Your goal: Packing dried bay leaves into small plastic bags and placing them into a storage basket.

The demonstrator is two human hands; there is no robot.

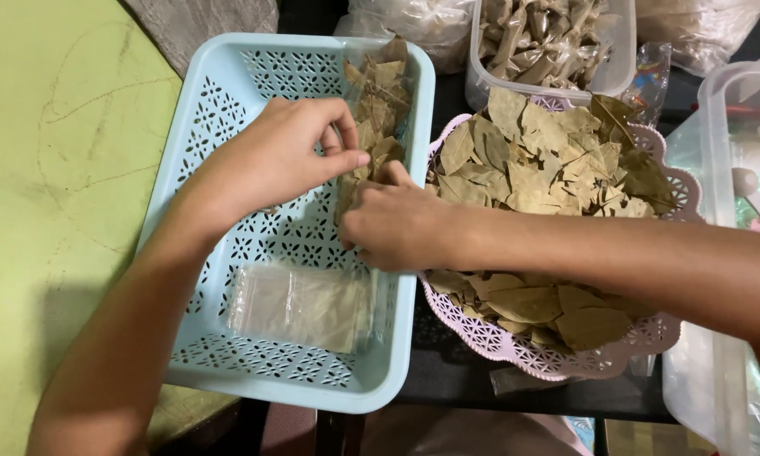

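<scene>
Two hands met over the pale blue basket (228, 76). The left hand (270, 156) pinched the top of a clear bag of dried leaves (375, 118) between thumb and fingertips, while the right hand (392, 224) closed its grip on the same bag lower down, inside the basket's right side. Just beside it sat a pink tray (557, 359) heaped with loose leaves (540, 156). A filled flat bag (300, 304) lay on the basket floor.

Yellow-green floor (51, 169) filling the left side, faint scuff lines curving across it, a grey cloth (202, 21) at the top edge, dark bench (456, 371) in the middle, soft even light from above, a shadow at lower left
</scene>
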